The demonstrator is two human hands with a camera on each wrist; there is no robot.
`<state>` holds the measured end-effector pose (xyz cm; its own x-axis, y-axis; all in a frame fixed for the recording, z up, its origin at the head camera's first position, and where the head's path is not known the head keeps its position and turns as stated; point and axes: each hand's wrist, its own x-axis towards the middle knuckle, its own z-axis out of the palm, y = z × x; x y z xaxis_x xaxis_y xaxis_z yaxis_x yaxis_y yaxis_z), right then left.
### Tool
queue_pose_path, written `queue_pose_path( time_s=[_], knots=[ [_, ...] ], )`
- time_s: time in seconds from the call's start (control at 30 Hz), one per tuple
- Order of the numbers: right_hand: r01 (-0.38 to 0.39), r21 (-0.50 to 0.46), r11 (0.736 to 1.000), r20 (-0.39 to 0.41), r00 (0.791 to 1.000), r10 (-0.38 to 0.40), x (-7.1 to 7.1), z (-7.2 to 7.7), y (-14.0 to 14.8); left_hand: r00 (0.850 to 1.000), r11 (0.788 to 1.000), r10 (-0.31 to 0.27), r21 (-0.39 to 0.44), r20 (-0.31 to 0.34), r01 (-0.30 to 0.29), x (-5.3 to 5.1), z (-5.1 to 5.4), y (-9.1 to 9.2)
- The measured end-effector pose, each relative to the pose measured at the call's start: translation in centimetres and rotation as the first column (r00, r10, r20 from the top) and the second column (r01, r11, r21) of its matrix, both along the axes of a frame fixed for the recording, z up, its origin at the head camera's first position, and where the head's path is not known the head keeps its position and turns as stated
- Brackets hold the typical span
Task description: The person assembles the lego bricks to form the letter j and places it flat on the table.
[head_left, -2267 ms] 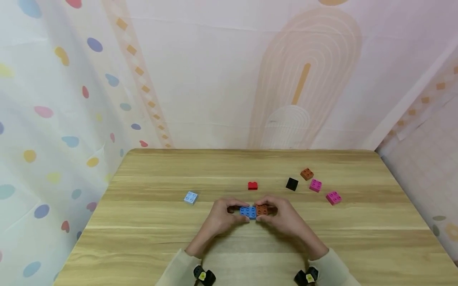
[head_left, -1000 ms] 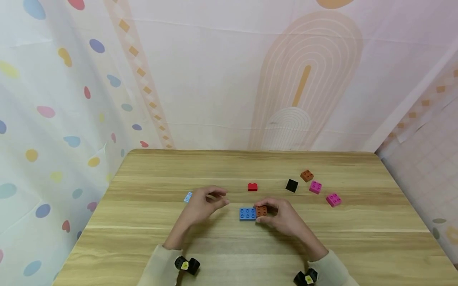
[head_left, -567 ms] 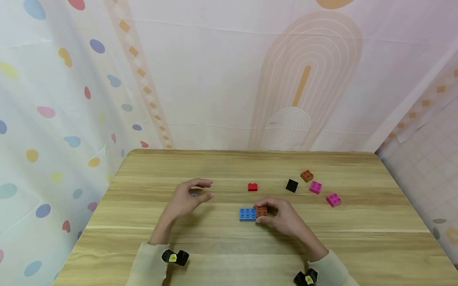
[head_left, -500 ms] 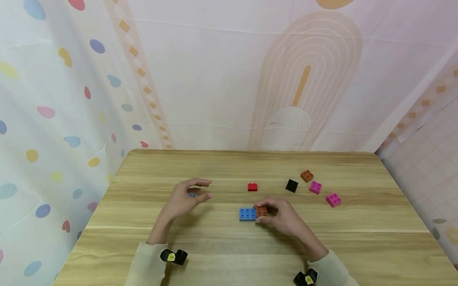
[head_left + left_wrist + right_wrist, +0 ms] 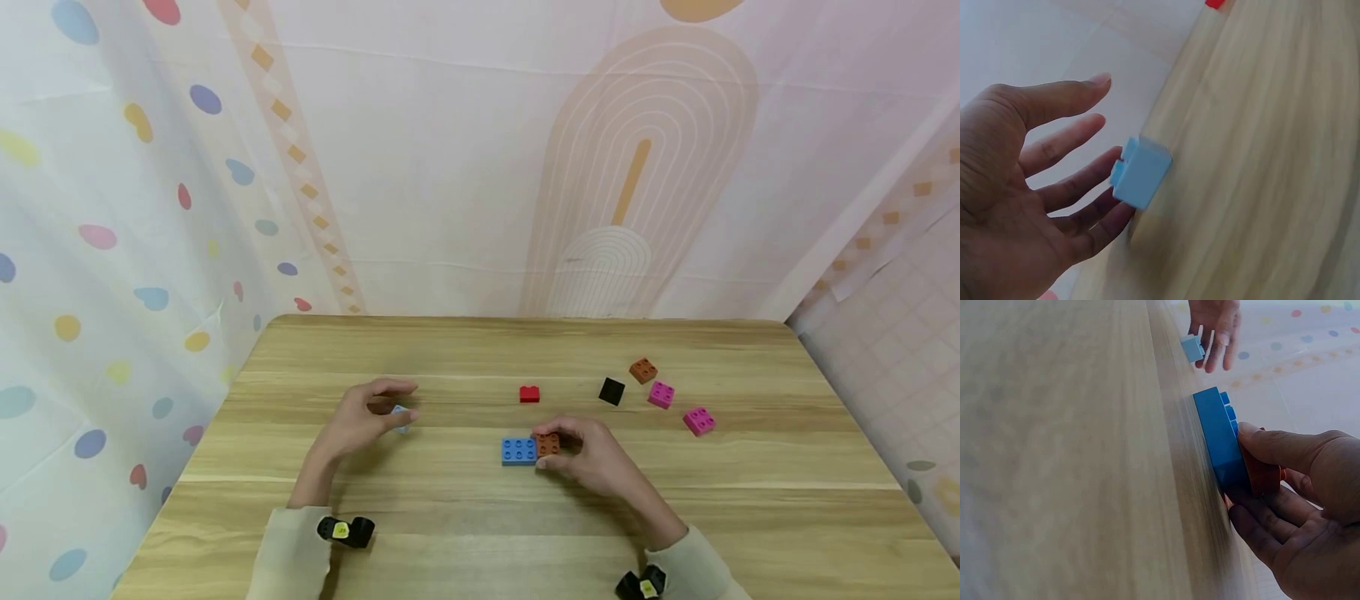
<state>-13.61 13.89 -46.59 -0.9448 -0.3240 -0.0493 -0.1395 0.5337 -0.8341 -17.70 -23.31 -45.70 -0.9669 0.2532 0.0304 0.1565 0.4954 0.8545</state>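
My right hand [image 5: 588, 454] pinches a brown brick [image 5: 548, 444] between thumb and fingers; this brick touches the right end of a longer blue brick [image 5: 518, 451]. In the right wrist view the thumb lies at the joint of the blue brick [image 5: 1219, 440] and the brown brick [image 5: 1261, 470]. My left hand [image 5: 358, 417], fingers spread, is over at a light blue brick [image 5: 400, 419], part of which it hides. The left wrist view shows the light blue brick [image 5: 1142, 172] on the table near the fingers, the thumb standing off from it.
A red brick [image 5: 529, 394] lies behind the blue one. To the right are a black brick [image 5: 612, 391], another brown brick [image 5: 642, 371] and two pink bricks [image 5: 662, 394]. A patterned curtain [image 5: 450, 167] hangs behind the wooden table [image 5: 465, 517].
My left hand has let go of the blue brick and moved left, over to the light blue brick. My right hand has kept its hold on the brown brick.
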Motion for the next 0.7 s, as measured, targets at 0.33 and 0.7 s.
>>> queue_pose_path(
  time_s=[0.33, 0.7],
  knots=[
    [-0.002, 0.001, 1.000, 0.012, 1.000, 0.002, 0.0, 0.1, 0.1, 0.994, 0.997, -0.037, -0.070, 0.101, 0.044, -0.1, -0.3, -1.1],
    [-0.006, 0.005, 1.000, 0.015, 1.000, 0.006, 0.0, 0.1, 0.0, 0.997, 0.989, 0.003, -0.148, 0.080, 0.009, 0.1, -0.6, -0.8]
  ],
)
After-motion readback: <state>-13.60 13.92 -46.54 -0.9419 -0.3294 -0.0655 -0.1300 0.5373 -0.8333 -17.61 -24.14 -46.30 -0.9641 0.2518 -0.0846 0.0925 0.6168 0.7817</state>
